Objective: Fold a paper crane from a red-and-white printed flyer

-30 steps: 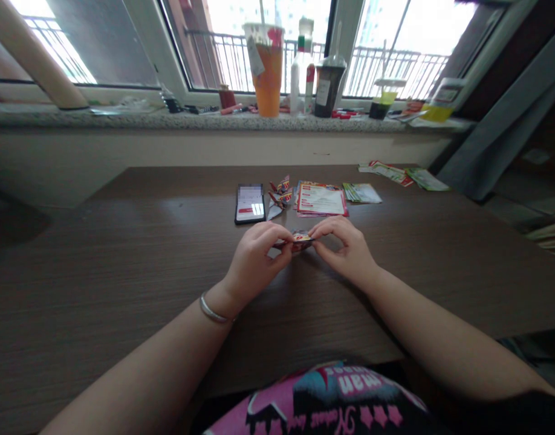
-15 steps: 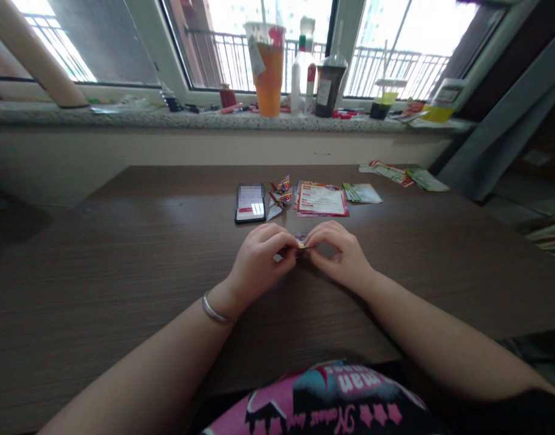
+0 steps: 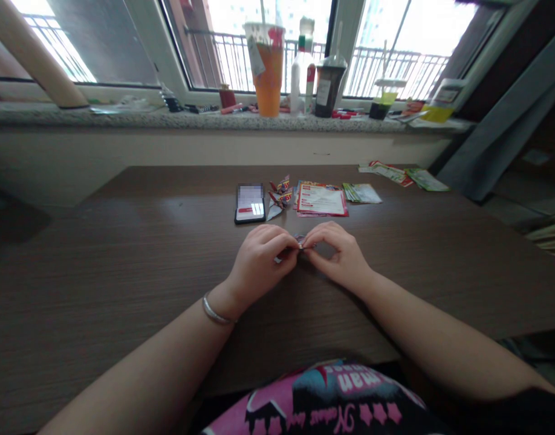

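Note:
My left hand (image 3: 258,260) and my right hand (image 3: 338,254) meet at the middle of the brown table (image 3: 123,254). Both pinch a small folded piece of coloured paper (image 3: 300,241) between fingertips; only a sliver of it shows between the thumbs. A silver bangle (image 3: 214,311) circles my left wrist. Just beyond the hands lie a phone (image 3: 249,203) with a lit screen, a folded paper figure (image 3: 280,193) and a stack of red-and-white leaflets (image 3: 321,200).
More leaflets (image 3: 361,193) and papers (image 3: 402,174) lie at the table's far right. The window sill (image 3: 168,119) holds an orange drink cup (image 3: 267,69), a white bottle (image 3: 302,66), a dark cup (image 3: 328,84) and small clutter. A cardboard tube (image 3: 32,57) leans at the left.
My hands have drawn closer together, and the paper piece, seen spread between them a second ago, is now squeezed smaller and mostly hidden by my fingers.

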Tool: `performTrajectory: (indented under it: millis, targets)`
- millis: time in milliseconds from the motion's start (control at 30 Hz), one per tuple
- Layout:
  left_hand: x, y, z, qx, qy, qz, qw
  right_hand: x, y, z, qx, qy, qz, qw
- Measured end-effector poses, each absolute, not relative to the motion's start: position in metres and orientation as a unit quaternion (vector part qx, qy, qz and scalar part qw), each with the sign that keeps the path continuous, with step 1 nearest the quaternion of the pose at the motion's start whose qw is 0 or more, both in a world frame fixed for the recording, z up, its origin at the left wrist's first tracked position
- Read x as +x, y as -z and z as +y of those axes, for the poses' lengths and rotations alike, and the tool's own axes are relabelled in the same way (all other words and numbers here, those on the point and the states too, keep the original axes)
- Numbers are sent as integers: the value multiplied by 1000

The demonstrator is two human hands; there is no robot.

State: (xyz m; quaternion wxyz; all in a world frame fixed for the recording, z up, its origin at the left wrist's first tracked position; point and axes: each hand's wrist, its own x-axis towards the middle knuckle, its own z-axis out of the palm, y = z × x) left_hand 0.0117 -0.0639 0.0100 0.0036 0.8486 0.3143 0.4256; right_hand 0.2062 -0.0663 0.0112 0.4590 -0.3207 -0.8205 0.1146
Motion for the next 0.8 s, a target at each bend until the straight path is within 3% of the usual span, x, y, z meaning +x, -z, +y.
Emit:
performTrajectory:
  millis: [800]
  targets:
    - [17, -10, -67, 847, -411, 337, -28, 201, -7, -66, -317, -116, -818, 466]
